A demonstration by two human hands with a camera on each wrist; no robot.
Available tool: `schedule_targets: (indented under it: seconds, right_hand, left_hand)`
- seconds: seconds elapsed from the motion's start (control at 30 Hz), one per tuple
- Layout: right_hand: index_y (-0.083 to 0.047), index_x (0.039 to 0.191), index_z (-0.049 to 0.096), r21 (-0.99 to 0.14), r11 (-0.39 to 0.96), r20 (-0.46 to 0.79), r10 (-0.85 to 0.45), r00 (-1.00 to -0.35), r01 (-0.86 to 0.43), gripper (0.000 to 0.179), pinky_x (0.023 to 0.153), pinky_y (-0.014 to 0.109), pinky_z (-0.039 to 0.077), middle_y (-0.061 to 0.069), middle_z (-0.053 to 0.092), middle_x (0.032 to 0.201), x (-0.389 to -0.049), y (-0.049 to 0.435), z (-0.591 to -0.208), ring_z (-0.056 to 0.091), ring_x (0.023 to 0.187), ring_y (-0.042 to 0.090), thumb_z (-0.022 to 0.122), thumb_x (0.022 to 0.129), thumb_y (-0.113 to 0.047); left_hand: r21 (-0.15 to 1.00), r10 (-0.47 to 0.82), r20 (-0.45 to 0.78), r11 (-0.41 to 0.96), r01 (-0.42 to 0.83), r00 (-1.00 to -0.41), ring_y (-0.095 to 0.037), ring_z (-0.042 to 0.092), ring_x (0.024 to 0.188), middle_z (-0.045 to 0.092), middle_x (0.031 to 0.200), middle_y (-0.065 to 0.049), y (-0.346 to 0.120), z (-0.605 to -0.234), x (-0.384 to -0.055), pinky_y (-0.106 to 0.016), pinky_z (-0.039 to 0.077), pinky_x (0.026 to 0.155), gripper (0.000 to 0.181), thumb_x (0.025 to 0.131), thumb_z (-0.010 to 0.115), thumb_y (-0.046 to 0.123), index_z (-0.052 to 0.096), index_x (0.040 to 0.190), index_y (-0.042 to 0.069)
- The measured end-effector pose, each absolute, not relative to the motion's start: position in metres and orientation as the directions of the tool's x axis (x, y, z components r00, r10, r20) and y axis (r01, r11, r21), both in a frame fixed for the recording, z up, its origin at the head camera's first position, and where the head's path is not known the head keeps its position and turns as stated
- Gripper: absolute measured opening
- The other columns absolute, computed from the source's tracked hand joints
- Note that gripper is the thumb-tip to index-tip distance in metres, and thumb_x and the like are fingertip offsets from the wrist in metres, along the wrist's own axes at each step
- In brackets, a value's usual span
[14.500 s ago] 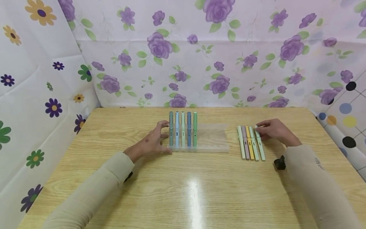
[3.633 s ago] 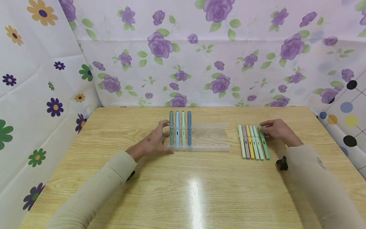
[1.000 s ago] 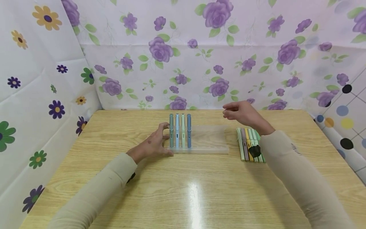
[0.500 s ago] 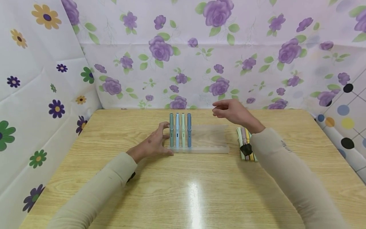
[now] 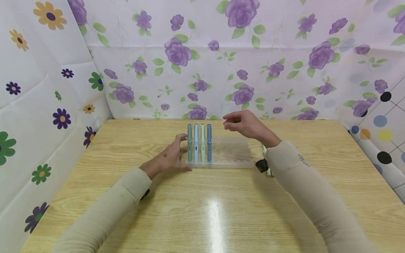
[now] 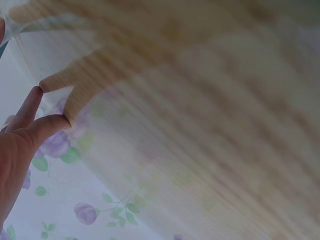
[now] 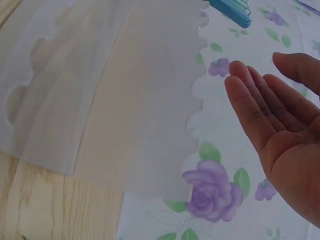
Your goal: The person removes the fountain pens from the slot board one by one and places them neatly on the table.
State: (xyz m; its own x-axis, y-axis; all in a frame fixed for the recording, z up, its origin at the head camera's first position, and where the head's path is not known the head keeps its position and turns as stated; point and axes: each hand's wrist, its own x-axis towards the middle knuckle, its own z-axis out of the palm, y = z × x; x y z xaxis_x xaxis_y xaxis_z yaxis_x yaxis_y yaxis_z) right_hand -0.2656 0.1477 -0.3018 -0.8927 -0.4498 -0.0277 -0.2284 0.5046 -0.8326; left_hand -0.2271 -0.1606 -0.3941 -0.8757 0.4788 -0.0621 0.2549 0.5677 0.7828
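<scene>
Head view, left arm: the beige left sleeve (image 5: 107, 207) slants up from the lower left to the left hand (image 5: 167, 156), which holds the left end of the clear rack (image 5: 232, 151), forefinger bent at the far side, thumb stretched out at the near edge, a wide span between.
Head view, beside the left hand: the grey-green pen (image 5: 189, 144), light blue pen (image 5: 196, 144), pale green pen (image 5: 203, 144) and dark blue pen (image 5: 209, 144) rest in a row on the rack, just right of its fingers.
Head view, right arm: the beige right sleeve (image 5: 307, 189) slants in from the lower right; the right hand (image 5: 245, 123) is raised near the rack's far edge, right of the dark blue pen, fingers loosely curved, nothing in its grasp.
Head view, below the right hand: a pale pen (image 5: 269, 172) lies on the tabletop (image 5: 171, 214), mostly hidden by the sleeve and the black wrist camera (image 5: 262, 165).
Left wrist view, left hand: two parted fingertips (image 6: 36, 94) meet the shiny wood-grained surface.
Right wrist view, right hand: palm showing, fingers side by side, thumb apart; the rack's scalloped edge lies left of the fingertips, a blue pen end (image 7: 232, 12) above them.
</scene>
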Motion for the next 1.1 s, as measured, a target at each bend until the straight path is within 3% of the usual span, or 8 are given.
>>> schedule_targets:
  seconds: [0.37,0.67,0.97,1.1]
  right_hand:
    - [0.0,0.138,0.057,-0.801,0.517,-0.001,-0.503,-0.864,-0.3,0.041,0.092,0.044,0.054,0.017,0.068,0.118,-0.267,0.128,-0.307,0.068,0.104,0.027,0.061,0.101,-0.016]
    - [0.002,0.137,0.058,-0.789,0.516,0.009,-0.532,-0.847,-0.332,0.039,0.09,0.043,0.054,0.018,0.07,0.116,-0.268,0.116,-0.314,0.067,0.106,0.036,0.061,0.101,-0.011]
    - [-0.001,0.14,0.055,-0.796,0.514,-0.01,-0.542,-0.841,-0.321,0.041,0.092,0.044,0.054,0.019,0.068,0.121,-0.267,0.109,-0.315,0.066,0.109,0.036,0.061,0.101,-0.013]
    - [-0.003,0.135,0.058,-0.806,0.509,-0.014,-0.527,-0.85,-0.303,0.037,0.092,0.045,0.053,0.017,0.07,0.117,-0.265,0.107,-0.315,0.067,0.107,0.032,0.063,0.1,-0.014]
  left_hand:
    - [0.798,0.484,-0.061,0.549,0.249,-0.873,-0.035,0.047,0.135,0.018,0.161,-0.016,-0.162,-0.393,-0.228,-0.049,0.036,0.112,0.116,0.07,0.092,0.006,0.009,0.151,0.015]
    - [0.781,0.481,-0.057,0.567,0.261,-0.875,-0.035,0.047,0.135,0.018,0.161,-0.017,-0.162,-0.394,-0.227,-0.049,0.038,0.11,0.116,0.072,0.091,0.01,0.008,0.152,0.012]
    - [0.795,0.489,-0.05,0.547,0.262,-0.871,-0.036,0.047,0.135,0.018,0.16,-0.018,-0.162,-0.393,-0.227,-0.048,0.04,0.109,0.115,0.072,0.091,0.007,0.008,0.151,0.013]
    - [0.8,0.489,-0.049,0.542,0.259,-0.871,-0.036,0.048,0.134,0.019,0.16,-0.018,-0.161,-0.392,-0.227,-0.048,0.041,0.109,0.114,0.071,0.091,0.005,0.008,0.151,0.013]
